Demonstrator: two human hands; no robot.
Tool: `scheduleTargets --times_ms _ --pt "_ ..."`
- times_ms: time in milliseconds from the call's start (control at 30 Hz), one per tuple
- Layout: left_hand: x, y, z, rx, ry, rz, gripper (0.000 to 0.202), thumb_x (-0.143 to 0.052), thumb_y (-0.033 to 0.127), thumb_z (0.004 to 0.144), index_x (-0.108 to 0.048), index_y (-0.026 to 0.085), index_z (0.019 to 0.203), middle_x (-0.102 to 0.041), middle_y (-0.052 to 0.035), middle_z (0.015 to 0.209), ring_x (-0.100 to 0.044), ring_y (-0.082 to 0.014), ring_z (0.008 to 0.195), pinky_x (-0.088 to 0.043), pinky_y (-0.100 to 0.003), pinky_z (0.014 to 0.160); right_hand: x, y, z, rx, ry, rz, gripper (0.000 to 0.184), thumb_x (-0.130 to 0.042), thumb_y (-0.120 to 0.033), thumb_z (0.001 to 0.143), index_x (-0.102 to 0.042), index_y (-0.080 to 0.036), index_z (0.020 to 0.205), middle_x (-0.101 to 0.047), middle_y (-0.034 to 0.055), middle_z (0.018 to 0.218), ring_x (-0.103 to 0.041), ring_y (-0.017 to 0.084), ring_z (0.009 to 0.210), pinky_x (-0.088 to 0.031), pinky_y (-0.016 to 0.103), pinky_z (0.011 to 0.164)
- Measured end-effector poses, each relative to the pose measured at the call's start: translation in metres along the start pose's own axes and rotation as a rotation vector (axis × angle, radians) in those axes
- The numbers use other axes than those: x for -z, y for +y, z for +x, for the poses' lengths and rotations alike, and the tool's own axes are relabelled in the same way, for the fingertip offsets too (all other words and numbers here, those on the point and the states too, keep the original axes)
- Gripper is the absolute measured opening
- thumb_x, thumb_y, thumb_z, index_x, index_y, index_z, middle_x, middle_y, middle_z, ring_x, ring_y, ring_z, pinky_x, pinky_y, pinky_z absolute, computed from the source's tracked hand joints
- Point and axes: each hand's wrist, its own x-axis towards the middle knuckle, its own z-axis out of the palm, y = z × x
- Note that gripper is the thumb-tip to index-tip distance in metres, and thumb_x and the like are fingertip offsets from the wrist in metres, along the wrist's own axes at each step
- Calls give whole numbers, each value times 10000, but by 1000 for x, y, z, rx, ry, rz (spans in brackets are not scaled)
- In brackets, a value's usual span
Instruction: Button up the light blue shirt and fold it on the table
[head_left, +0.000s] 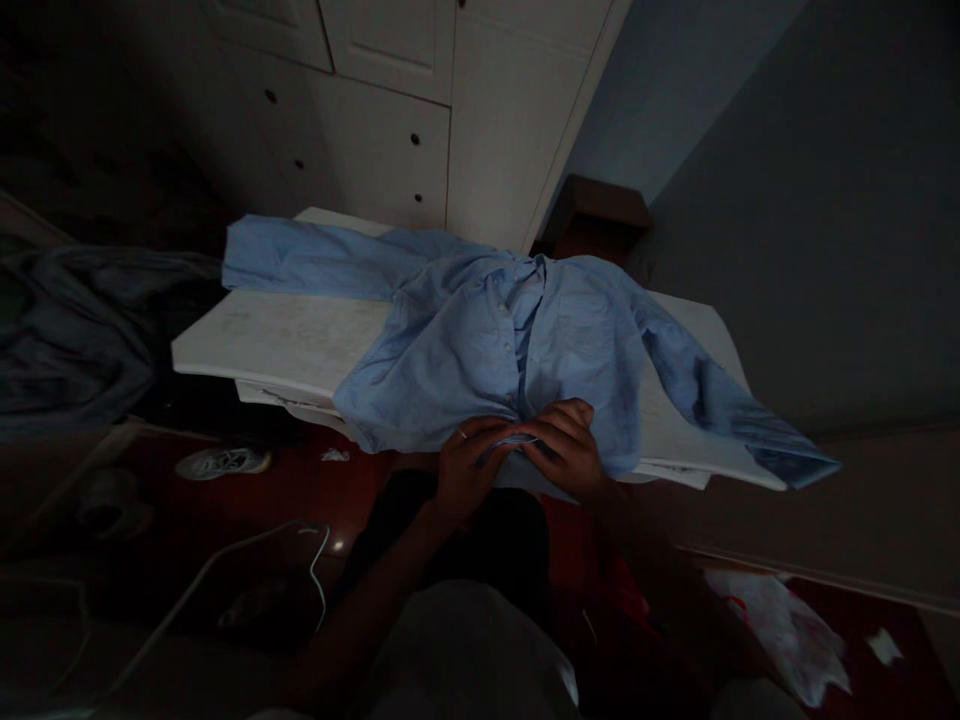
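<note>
A light blue button-up shirt (450,340) lies spread face up across a white board (292,335), one sleeve stretched to the left and the other hanging over the right end. Its front is partly open down the middle. At the shirt's lower front edge, my left hand (472,460) and my right hand (564,445) meet, fingers closed on the cloth between them. A ring shows on a left finger. Whether a button is between the fingertips is hidden.
White cabinets (375,130) stand behind the board, with a brown box-like piece (607,205) beside them. Dark clothes (82,330) are heaped at the left. On the red floor lie a shoe (223,462), a white cable (217,560) and a plastic bag (787,630).
</note>
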Motion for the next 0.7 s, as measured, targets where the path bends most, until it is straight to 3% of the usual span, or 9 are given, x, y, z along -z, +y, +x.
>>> scheduleTargets --times_ms 233,500,700 --pt "0 -3 -4 39 -2 35 160 -611 215 906 -714 234 1027 -754 -31 979 -703 -160 914 -559 -299 838 -2 4 1 -124 -78 136 117 -619 -324 924 -696 -236 927 -665 14 800 -564 185 836 -357 356 795" --pt "0 -9 -5 34 3 91 139 -608 192 901 -714 221 986 -755 -28 933 -700 -152 862 -547 -285 795 3 12 6 -166 -191 231 225 -601 -440 927 -703 -242 956 -680 16 822 -584 180 843 -366 354 818" --pt "-1 -6 -5 26 19 95 114 -600 208 909 -709 214 942 -753 -23 898 -694 -150 836 -538 -288 786 3 14 5 -170 -201 271 269 -524 -436 969 -706 -239 945 -677 22 851 -573 182 864 -363 361 830"
